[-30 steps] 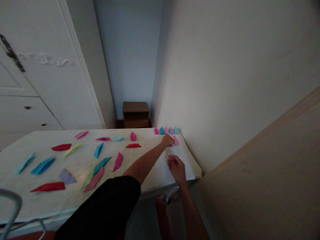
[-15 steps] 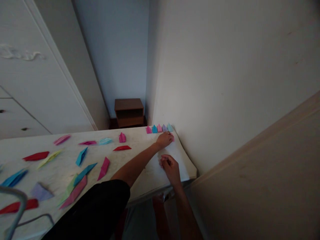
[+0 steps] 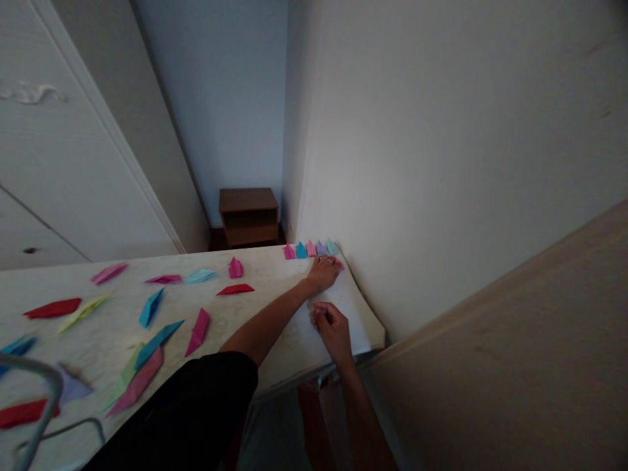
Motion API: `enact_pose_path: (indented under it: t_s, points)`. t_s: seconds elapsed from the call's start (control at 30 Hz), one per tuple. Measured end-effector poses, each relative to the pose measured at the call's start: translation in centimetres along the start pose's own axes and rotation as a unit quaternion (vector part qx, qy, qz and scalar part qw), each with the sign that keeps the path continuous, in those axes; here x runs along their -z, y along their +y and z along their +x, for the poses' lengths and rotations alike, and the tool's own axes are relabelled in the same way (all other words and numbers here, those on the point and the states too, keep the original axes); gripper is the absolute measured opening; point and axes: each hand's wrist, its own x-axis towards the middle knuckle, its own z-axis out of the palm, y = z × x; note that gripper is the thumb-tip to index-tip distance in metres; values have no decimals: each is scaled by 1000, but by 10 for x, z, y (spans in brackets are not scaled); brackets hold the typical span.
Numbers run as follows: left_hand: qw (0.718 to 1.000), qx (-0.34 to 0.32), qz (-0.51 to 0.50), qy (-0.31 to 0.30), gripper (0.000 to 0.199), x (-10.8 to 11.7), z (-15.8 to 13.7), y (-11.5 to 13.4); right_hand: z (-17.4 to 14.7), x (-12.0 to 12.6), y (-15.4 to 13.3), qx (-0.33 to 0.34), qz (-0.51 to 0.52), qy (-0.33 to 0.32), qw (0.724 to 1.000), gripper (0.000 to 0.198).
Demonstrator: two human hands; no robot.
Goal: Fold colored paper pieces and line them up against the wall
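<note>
My left hand point(image 3: 324, 271) reaches across the white table point(image 3: 275, 261) to its far right corner, fingertips on a pink folded paper point(image 3: 339, 264) by the wall. Just behind it stands a row of small folded papers point(image 3: 311, 248) in pink, blue, lilac and light blue. My right hand point(image 3: 332, 327) rests nearer on the tabletop with curled fingers; nothing shows in it. A black sleeve covers my left upper arm.
Several folded paper shapes lie across the table: a red one point(image 3: 234, 289), a magenta one point(image 3: 197, 330), a blue one point(image 3: 150, 307). A brown nightstand point(image 3: 248, 216) stands beyond the table. A beige panel point(image 3: 515, 366) rises at right; a metal frame point(image 3: 39, 392) sits at lower left.
My left hand has slid the pink folded paper farther toward the wall corner, close to the row. The right hand stays curled in place. The view has turned right.
</note>
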Motion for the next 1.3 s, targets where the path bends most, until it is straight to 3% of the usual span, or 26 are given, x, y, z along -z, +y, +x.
enact_pose_path:
  t_s: [0.37, 0.57, 0.73, 0.93, 1.03, 1.1, 1.3]
  points:
    - [999, -11, -29, 18, 40, 4, -3, 2, -1, 2, -2, 0, -3, 9, 1000, 26]
    - [998, 2, -61, 28, 37, 16, -22, 8, 0, 4, 1, 5, -5, 15, 1000, 28]
    - [996, 5, -86, 10, 36, 39, -62, 9, -1, 4, 3, 18, -5, 20, 1000, 27]
    - [994, 47, -101, 5, 44, 81, -146, -4, -7, 3, -1, -3, 0, 19, 1000, 31]
    - [980, 92, -174, 32, 39, 101, -194, -11, -9, -15, -7, -20, 18, 30, 999, 34]
    - [955, 135, -252, 74, 31, 114, -225, -15, -13, -38, -14, -21, 36, 13, 999, 33]
    - [875, 249, -354, 219, 18, 156, -315, -26, -35, -137, -44, 14, 23, -167, 986, 32]
